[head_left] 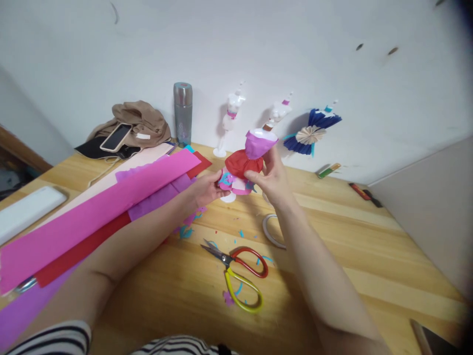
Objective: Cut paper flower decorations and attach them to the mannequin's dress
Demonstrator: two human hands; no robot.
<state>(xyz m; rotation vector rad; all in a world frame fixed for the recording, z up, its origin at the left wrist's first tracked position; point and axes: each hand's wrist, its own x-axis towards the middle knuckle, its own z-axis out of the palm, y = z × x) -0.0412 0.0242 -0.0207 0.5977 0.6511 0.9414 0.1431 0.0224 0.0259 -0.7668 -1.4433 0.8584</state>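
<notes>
Two hands [210, 190] [272, 178] holding one figure [240, 163], three others [233, 106] [280, 113] [309, 134] behind, one scissors [226, 260] (two-toned)

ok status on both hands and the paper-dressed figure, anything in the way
Left hand at lower frills, right hand on red skirt. Figure held between them. Scissors and scraps lie nearer the camera, not blocking.

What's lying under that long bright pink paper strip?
Red paper, purple paper and pale pink paper show past its edges. Anything wholly beneath the strip is covered.
</notes>
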